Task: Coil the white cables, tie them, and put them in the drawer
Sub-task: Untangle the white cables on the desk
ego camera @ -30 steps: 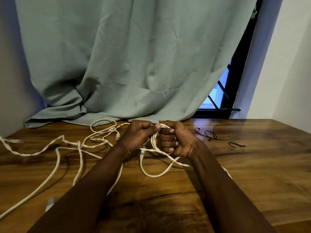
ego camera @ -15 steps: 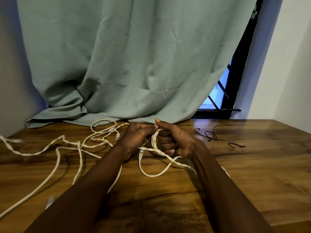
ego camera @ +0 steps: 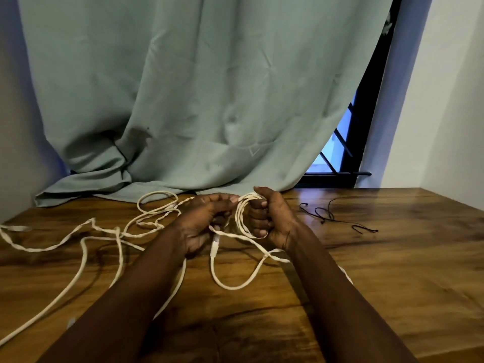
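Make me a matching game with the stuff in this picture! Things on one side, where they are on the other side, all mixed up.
Things:
1. curtain
2. thin black cords
3. white coil
4. loose white cable

Places:
A. gripped in the right hand
B. hanging behind the table
C. sprawled on the table, mostly left of the hands
D. lying on the table, right of the hands

Pairs: 1-B, 2-D, 3-A, 4-C.

Bare forearms (ego camera: 125, 297), left grip (ego camera: 207, 224), right grip (ego camera: 272, 218)
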